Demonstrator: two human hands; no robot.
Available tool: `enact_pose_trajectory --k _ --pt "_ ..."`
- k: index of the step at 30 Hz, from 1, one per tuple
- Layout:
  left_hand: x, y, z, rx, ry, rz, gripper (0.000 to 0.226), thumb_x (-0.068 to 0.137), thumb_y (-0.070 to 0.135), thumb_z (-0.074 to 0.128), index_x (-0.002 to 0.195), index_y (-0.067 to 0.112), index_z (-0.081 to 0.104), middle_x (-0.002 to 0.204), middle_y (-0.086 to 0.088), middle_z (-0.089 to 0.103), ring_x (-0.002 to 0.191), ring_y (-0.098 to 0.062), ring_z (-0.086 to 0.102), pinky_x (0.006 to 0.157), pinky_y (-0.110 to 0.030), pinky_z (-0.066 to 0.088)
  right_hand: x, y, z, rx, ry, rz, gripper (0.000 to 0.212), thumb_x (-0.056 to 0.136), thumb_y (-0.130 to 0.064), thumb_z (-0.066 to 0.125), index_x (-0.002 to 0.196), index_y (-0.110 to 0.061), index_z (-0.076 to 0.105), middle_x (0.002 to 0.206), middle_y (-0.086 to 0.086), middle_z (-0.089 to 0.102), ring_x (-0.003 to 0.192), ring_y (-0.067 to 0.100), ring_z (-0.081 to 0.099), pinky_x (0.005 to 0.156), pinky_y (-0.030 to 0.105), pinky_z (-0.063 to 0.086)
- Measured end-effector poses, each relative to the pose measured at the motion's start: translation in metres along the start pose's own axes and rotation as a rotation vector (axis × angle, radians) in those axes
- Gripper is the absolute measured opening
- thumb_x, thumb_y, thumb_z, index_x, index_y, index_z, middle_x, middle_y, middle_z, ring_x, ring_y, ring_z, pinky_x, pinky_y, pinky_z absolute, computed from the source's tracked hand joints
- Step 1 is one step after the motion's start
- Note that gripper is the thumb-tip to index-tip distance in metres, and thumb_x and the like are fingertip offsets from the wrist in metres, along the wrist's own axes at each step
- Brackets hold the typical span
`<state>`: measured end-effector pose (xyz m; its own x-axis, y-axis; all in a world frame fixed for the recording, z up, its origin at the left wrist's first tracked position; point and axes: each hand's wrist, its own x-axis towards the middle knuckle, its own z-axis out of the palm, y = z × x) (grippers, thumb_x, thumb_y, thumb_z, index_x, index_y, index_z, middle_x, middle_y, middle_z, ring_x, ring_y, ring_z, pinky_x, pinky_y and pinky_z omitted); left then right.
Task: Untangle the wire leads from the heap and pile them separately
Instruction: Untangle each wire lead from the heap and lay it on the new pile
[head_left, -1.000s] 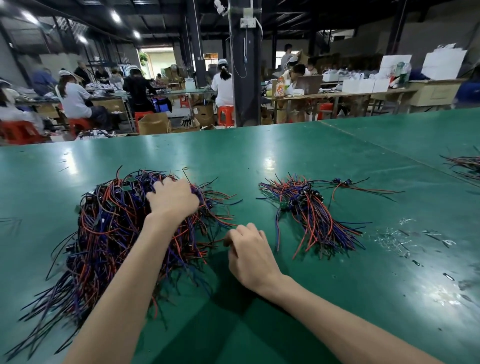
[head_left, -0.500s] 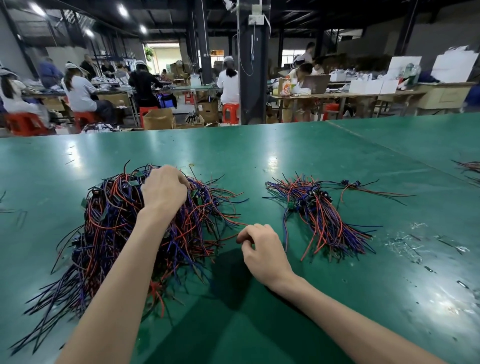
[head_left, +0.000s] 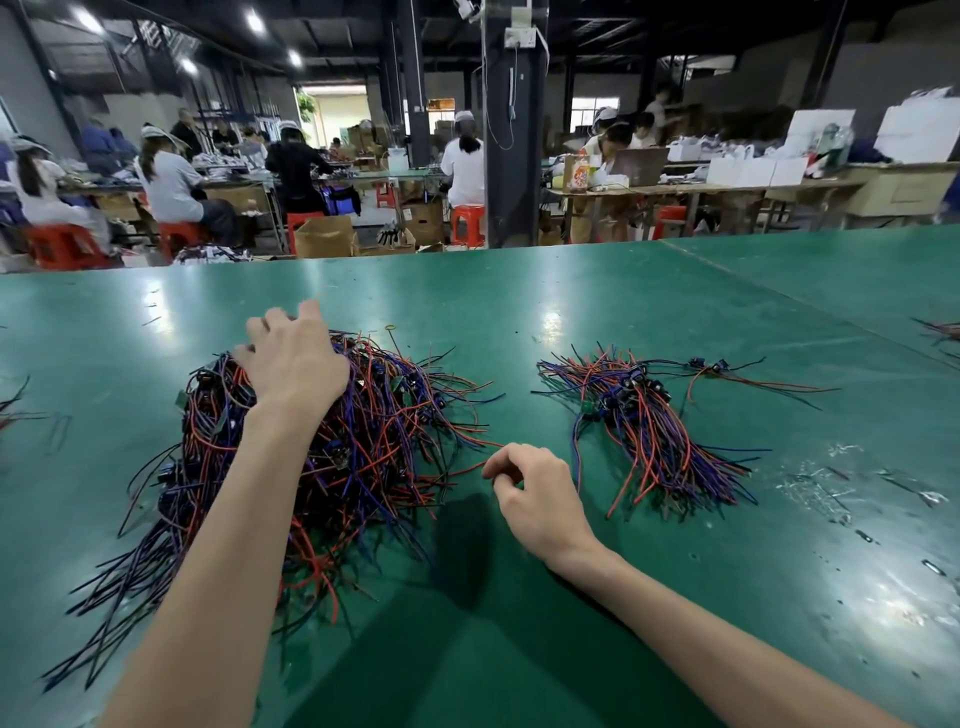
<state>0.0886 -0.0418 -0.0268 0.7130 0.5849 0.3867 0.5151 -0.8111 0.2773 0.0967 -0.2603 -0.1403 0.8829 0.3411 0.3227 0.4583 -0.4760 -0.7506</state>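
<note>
Sitting left of frame centre on the green table (head_left: 597, 291): the heap (head_left: 332, 457), a dense tangle of red, blue, purple and black wire leads with small dark connectors mixed in, loose ends fanning toward the lower left corner. One lead with a ring end sticks up at its top edge.

Left hand (head_left: 293, 364) is on the heap's upper part, fingers spread and half open, tips over the far edge. Can't tell if any lead is actually held under the palm.

Right hand (head_left: 540, 493) sits at centre frame, just right of the heap, fingers curled with thumb and forefinger pinched; a thin red lead runs from the heap to the pinch, so it looks like it has that one.

Sorted pile (head_left: 649, 431) is right of centre, well apart from the heap: same colours, leads lying roughly parallel, connectors bunched at the upper end. A few stray leads at the far right edge.

Versus 0.5 s ago: left hand was a closed grip on the heap top, now opened and reaching further up. Right hand is roughly where it was.
</note>
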Motion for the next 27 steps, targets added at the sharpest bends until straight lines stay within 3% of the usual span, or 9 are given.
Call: enact_pose_trajectory --k 4,9,16,21,27 --pt "0.003 -0.013 0.004 0.143 -0.128 -0.111 0.029 0.087 0.015 0.056 0.115 0.007 0.057 0.123 -0.022 0.05 0.119 -0.04 0.041 0.1 -0.05 0.033 0.0 -0.001 0.0 -0.006 -0.009 -0.002 0.025 0.085 0.0 0.05 0.077 -0.02 0.063 0.078 -0.011 0.057 0.087 0.011 0.049 0.078 0.022 0.039" --pt "0.007 -0.023 0.005 -0.077 0.026 -0.091 0.016 0.084 0.01 0.066 0.094 0.02 0.074 0.107 -0.012 0.066 0.104 -0.036 0.055 0.094 -0.048 0.046 0.001 -0.002 -0.002 0.0 -0.019 -0.002 0.026 0.086 0.0 0.05 0.076 -0.021 0.061 0.076 -0.014 0.054 0.086 0.011 0.05 0.078 0.023 0.041" --pt "0.012 -0.031 -0.001 -0.396 0.191 -0.064 0.035 0.076 0.001 0.073 0.11 0.005 0.067 0.109 -0.017 0.065 0.102 -0.03 0.06 0.095 -0.036 0.046 0.002 -0.002 -0.001 0.02 -0.012 0.005 0.025 0.085 0.0 0.05 0.076 -0.019 0.063 0.073 -0.017 0.053 0.08 0.01 0.05 0.074 0.022 0.039" --pt "0.016 -0.03 -0.008 -0.401 0.332 -0.07 0.041 0.084 0.01 0.07 0.122 0.004 0.056 0.118 -0.02 0.059 0.106 -0.034 0.056 0.098 -0.041 0.042 0.003 -0.001 -0.001 0.028 -0.005 0.003 0.025 0.085 0.0 0.051 0.076 -0.018 0.064 0.071 -0.018 0.053 0.073 0.007 0.048 0.071 0.021 0.037" --pt "0.014 -0.031 -0.014 -0.372 0.305 -0.061 0.049 0.076 0.016 0.078 0.119 0.002 0.058 0.116 -0.02 0.059 0.105 -0.034 0.058 0.096 -0.042 0.044 0.002 0.0 -0.001 0.04 -0.006 0.005 0.023 0.084 0.001 0.051 0.078 -0.015 0.067 0.069 -0.018 0.053 0.066 0.0 0.046 0.067 0.02 0.036"
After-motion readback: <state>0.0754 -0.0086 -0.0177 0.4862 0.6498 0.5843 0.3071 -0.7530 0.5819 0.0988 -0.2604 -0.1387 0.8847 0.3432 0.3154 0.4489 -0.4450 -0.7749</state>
